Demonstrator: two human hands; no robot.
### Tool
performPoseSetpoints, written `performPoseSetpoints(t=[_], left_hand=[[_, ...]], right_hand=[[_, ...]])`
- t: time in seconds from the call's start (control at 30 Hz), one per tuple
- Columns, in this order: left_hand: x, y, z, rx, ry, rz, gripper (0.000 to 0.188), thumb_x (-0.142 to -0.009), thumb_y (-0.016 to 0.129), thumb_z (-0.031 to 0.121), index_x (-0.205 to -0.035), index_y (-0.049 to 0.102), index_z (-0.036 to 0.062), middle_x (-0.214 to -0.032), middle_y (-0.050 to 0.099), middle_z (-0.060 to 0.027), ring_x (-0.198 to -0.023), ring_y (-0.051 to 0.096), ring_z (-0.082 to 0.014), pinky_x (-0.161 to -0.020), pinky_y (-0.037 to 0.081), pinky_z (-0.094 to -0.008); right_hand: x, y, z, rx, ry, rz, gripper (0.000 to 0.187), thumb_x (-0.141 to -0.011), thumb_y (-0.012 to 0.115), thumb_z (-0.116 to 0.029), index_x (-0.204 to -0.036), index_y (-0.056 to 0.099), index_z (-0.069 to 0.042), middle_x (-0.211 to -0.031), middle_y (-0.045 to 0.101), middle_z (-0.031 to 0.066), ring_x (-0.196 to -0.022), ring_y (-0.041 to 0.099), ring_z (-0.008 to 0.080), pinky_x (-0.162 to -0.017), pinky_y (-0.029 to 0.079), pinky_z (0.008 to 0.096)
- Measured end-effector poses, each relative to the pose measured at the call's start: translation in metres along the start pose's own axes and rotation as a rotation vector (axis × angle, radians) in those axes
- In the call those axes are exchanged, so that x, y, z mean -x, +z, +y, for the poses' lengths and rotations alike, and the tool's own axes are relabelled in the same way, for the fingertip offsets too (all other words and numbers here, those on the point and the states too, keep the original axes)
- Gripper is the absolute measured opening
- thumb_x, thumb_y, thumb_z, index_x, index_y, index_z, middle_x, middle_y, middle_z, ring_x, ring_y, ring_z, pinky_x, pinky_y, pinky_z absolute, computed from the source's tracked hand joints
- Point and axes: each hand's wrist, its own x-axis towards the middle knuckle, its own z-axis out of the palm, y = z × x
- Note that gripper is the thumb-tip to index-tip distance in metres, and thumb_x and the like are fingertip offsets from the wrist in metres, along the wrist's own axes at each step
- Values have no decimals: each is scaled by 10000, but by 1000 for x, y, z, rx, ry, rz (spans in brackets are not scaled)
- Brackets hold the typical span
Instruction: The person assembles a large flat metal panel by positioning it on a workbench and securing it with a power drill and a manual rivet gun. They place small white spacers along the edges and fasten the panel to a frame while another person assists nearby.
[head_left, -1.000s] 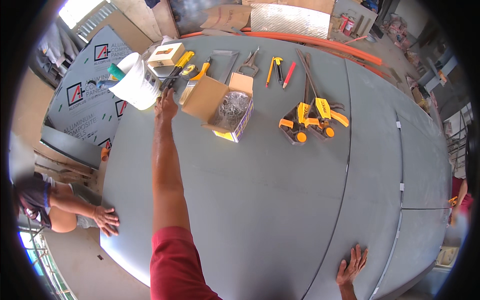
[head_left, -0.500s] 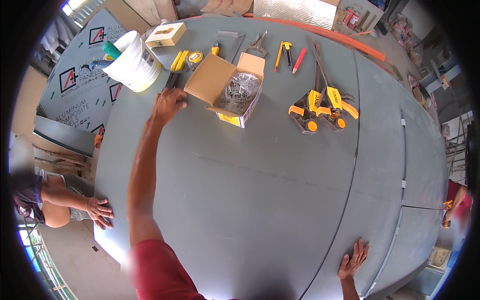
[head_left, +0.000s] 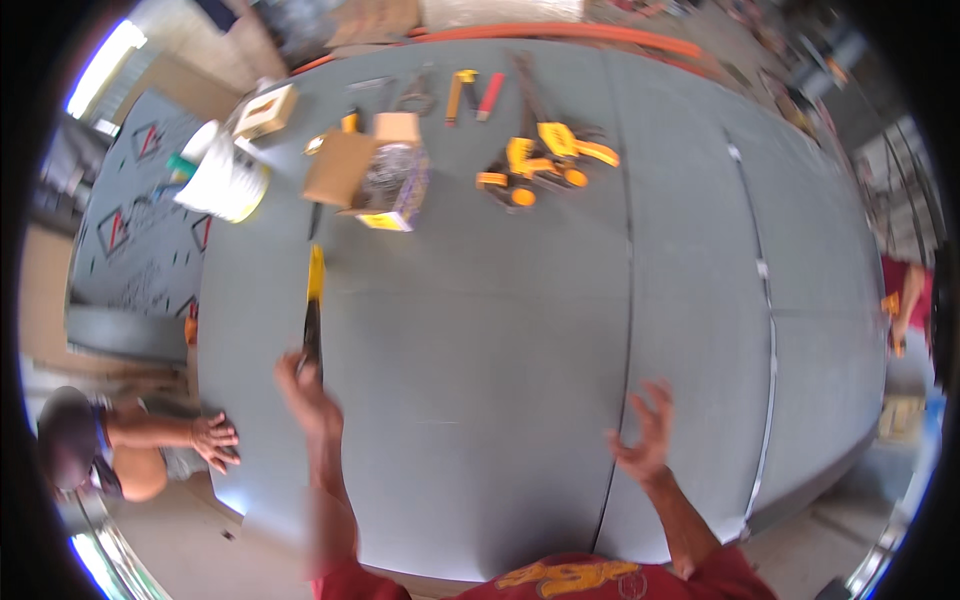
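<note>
My left hand (head_left: pixel 308 390) is closed on the black end of a long yellow-and-black hand tool (head_left: pixel 314 290), whose yellow end points away from me. Motion blur hides the tool's exact kind. Over the grey panel (head_left: pixel 480 350), to the right, my right hand (head_left: pixel 645 430) is raised with fingers spread and nothing in it. Beyond the left hand stands an open cardboard box (head_left: pixel 340 172) with a clear bag of small metal pieces (head_left: pixel 390 175) inside. A thin dark tool (head_left: pixel 314 220) lies beside the box.
Two yellow-and-black bar clamps (head_left: pixel 540 165) lie beyond the panel's middle. A white bucket (head_left: pixel 228 180), wooden box (head_left: pixel 266 110), locking pliers (head_left: pixel 415 95) and red pencil (head_left: pixel 491 97) are along the far side. A co-worker's hand (head_left: pixel 215 442) rests on the left edge; another person (head_left: pixel 905 295) is at far right.
My left hand has taken the yellow-and-black tool from beside the box and drawn it back toward me. My right hand has lifted off the panel. The view has shifted rightward.
</note>
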Motion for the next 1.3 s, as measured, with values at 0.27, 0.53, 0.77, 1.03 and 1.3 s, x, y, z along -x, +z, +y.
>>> performPoseSetpoints(t=[0.27, 0.53, 0.77, 1.03, 1.3], left_hand=[[77, 31, 204, -303, -89, -847, 534, -1001, 413, 512, -993, 563, -1, -838, 546, -41, -739, 504, -119, -687, 430, -263], [-69, 176, 160, -174, 543, -1197, 360, -958, 538, 391, -1046, 619, 51, -861, 608, -59, -808, 587, -181, -686, 482, -321], [-259, 232, 1, -1166, 687, -925, 249, -844, 635, 163, -1057, 664, 38, -1089, 641, -206, -1030, 607, -369, -859, 477, -468], [-197, 226, 20, -1294, 676, -881, 379, -771, 731, 149, -1100, 585, 29, -1096, 638, -212, -1034, 593, -407, -857, 472, -489], [-225, 214, 25, -1155, 795, -821, 289, -809, 651, 101, -1091, 620, 47, -1063, 640, -185, -1025, 593, -375, -865, 481, -459]], right_hand=[[-124, 46, -167, -329, -399, -376, 891, -750, 771, -357, -1490, 307, -187, -1347, 454, 127, -1186, 512, 387, -960, 428, 502], [-87, 14, -118, -762, 395, -319, 483, -852, 637, -125, -1302, 487, -31, -763, 595, 87, -682, 606, 162, -609, 502, 299], [-4, -67, -74, -863, 790, -178, 423, -943, 536, -316, -1195, 502, 22, -808, 550, 27, -721, 519, 100, -632, 443, 273], [42, -51, -79, -906, 897, -227, 537, -808, 758, -297, -1195, 524, -8, -876, 574, 40, -829, 559, 115, -710, 482, 311], [38, -66, -93, -695, 905, -396, 602, -721, 829, -180, -1223, 539, -19, -800, 591, 9, -711, 553, 103, -648, 480, 279]])
